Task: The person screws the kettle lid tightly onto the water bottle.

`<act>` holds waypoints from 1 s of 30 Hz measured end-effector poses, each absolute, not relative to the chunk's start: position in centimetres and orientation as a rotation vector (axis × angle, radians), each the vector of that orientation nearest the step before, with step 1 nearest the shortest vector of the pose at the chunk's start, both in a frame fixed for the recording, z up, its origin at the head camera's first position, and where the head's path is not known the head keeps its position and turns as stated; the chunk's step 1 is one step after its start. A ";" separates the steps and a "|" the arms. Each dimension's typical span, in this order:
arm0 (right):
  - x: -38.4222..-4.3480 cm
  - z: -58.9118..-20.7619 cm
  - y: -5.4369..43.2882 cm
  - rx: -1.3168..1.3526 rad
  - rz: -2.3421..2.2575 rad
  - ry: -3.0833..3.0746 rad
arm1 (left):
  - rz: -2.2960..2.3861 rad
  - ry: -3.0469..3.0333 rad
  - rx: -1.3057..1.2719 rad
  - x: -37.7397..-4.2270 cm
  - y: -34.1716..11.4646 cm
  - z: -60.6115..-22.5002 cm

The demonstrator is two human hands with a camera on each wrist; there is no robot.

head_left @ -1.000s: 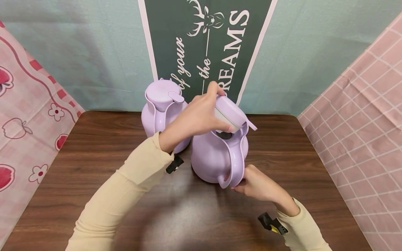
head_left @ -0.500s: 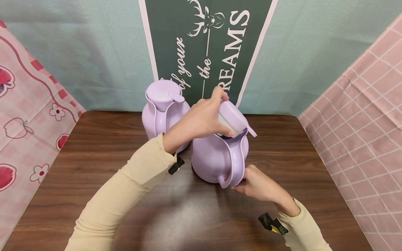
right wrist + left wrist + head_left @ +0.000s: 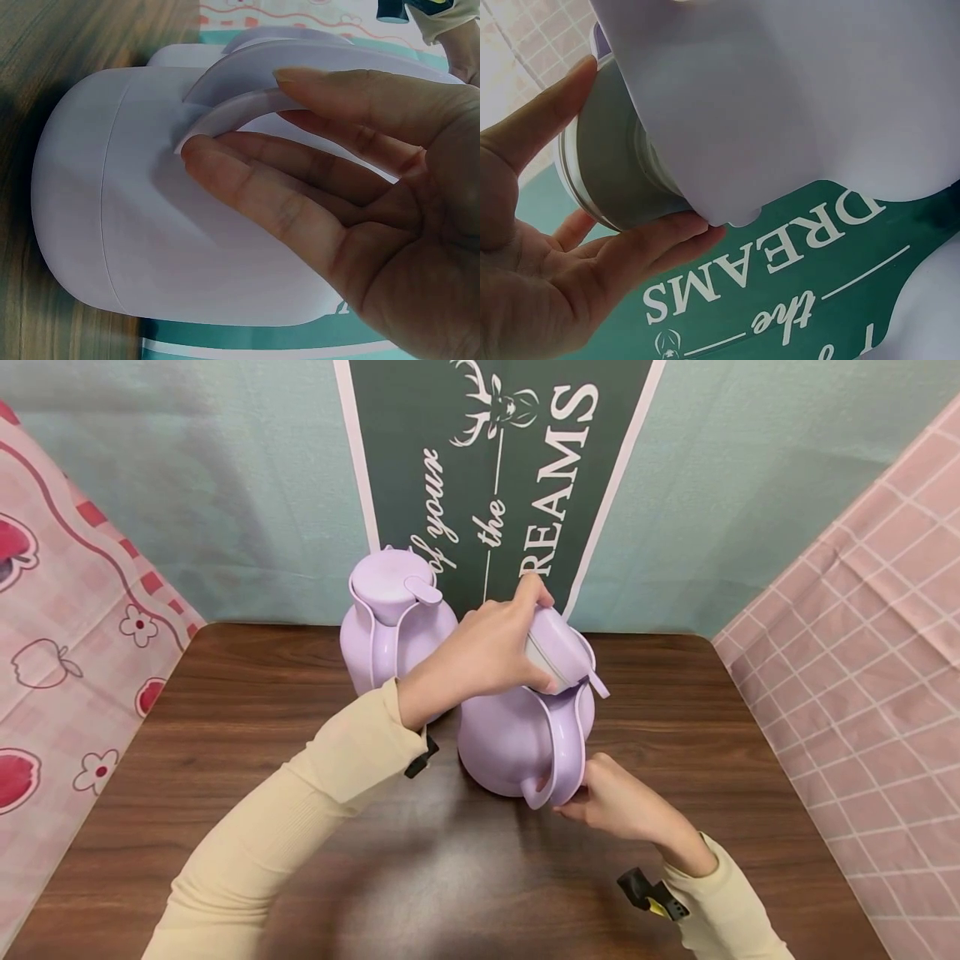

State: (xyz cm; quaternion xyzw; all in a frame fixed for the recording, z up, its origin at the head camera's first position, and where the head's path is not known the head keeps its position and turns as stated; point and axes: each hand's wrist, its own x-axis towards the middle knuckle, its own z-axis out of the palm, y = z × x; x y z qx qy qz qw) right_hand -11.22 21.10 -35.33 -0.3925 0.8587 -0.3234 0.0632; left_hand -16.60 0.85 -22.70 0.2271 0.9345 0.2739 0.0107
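Observation:
A lavender thermos jug [image 3: 506,743] stands on the table with its handle turned toward me. My left hand [image 3: 487,647] grips a lavender lid [image 3: 558,647] with a pale lower rim, tilted over the jug's mouth. In the left wrist view, thumb and fingers of the left hand [image 3: 562,262] span the lid's grey side [image 3: 615,157], partly behind the jug's rim. My right hand [image 3: 618,797] holds the lower end of the jug's handle [image 3: 567,756]. The right wrist view shows the thumb and fingers of the right hand [image 3: 360,202] pinching that handle [image 3: 232,112].
A second lavender jug [image 3: 397,639] with its lid on stands just left of the first, partly behind my left arm. A dark green banner [image 3: 465,468] hangs behind the brown wooden table [image 3: 660,710]. Pink patterned cloths [image 3: 885,635] flank both sides.
My left hand has moved slightly down and to the right with the lid, which now sits lower in the jug's mouth. The dark opening is covered. My right hand has stayed on the handle.

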 end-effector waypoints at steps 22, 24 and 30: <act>-11.3 -35.5 21.1 -1.182 -0.969 2.601 | 0.805 2.925 0.688 -16.3 0.9 -22.6; -11.3 -35.5 21.1 -1.182 -0.967 2.601 | 0.790 2.918 0.686 -16.3 0.9 -22.5; -11.2 -35.4 21.1 -1.176 -0.968 2.600 | 0.670 2.920 0.688 -16.4 0.8 -22.1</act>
